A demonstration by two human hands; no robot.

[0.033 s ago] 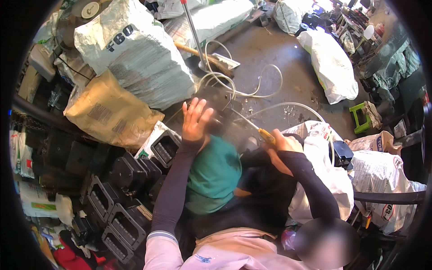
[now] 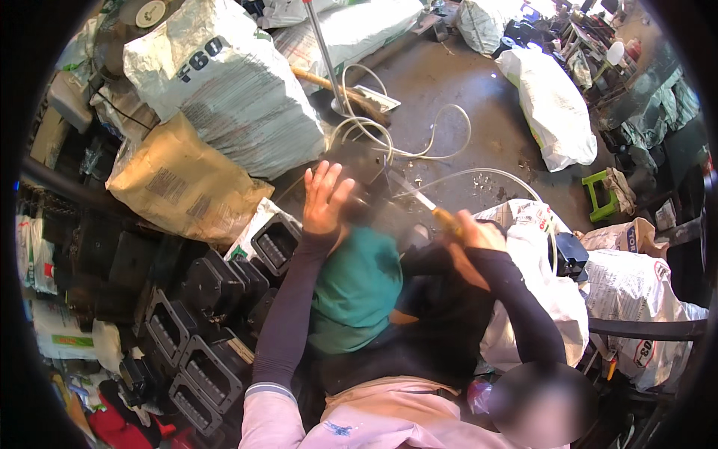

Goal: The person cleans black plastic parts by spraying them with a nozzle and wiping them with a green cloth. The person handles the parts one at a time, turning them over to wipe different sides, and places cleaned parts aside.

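My left hand point(image 2: 323, 198) has its fingers stretched upward, against the near left side of a dark, block-like part point(image 2: 364, 173) whose lower portion is blurred. In my right hand point(image 2: 481, 233) is a screwdriver point(image 2: 447, 221) with a yellow handle. Its long metal shaft slants up and left to the right edge of the dark part; motion smears it, and the tip cannot be made out. Below my left hand a green cloth point(image 2: 357, 292) covers my leg.
Black housings point(image 2: 212, 374) are stacked at my left, beneath a brown paper sack point(image 2: 183, 179) and a large white sack point(image 2: 232, 97). A clear hose point(image 2: 449, 156) coils over the floor, near a broom point(image 2: 366, 101). At right stand a green stool point(image 2: 594, 196) and white sacks point(image 2: 636, 299).
The screwdriver's shaft shifts slightly and blurs more, and my right hand moves a little with it. My left hand stays in place.
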